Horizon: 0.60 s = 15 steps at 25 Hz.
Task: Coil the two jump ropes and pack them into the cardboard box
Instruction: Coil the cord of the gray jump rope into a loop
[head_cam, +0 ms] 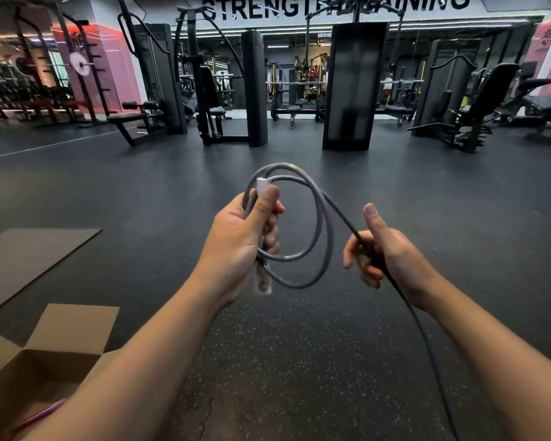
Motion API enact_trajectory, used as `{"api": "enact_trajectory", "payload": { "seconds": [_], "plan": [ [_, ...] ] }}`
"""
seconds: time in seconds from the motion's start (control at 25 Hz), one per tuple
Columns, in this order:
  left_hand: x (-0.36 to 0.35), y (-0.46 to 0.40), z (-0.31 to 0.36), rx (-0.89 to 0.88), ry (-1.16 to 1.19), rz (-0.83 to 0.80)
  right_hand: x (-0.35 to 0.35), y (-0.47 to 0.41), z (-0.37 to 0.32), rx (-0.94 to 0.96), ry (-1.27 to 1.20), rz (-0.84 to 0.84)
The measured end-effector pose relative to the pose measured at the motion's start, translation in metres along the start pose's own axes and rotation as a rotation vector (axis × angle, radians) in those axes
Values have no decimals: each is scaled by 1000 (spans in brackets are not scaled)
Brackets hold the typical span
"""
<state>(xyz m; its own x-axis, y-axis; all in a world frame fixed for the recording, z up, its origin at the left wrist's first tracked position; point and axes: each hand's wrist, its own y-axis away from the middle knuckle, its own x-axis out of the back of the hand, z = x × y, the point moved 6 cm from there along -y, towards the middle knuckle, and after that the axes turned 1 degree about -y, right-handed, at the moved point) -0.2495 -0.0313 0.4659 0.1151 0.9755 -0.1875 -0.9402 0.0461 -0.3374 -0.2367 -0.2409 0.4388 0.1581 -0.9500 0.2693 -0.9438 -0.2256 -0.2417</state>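
An open brown cardboard box (29, 364) on the floor shows a pink rope (39, 415) inside. The left hand (239, 240) grips the grey jump rope's (322, 230) coils and white handle (263, 186); the right hand (382, 253) loosely holds the trailing length. Coiling looks midway; next, lay another loop into the left hand.

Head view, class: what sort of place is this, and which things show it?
A gym, most likely: a STRENGTH TRAINING wall sign, cable weight machines, and a plate-loaded rack on dark rubber flooring.

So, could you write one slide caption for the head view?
Left hand holds grey jump rope coils; right hand feeds its tail beside open cardboard box.
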Motion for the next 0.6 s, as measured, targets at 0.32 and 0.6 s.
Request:
{"api": "enact_trajectory", "payload": {
  "seconds": [0.32, 0.6],
  "plan": [
    [-12, 12, -20, 132, 312, 369, -82, 18, 0, 148, -282, -178],
    [-17, 22, -30, 72, 86, 272, -80, 21, 2, 19, -455, 147]
  ]
}}
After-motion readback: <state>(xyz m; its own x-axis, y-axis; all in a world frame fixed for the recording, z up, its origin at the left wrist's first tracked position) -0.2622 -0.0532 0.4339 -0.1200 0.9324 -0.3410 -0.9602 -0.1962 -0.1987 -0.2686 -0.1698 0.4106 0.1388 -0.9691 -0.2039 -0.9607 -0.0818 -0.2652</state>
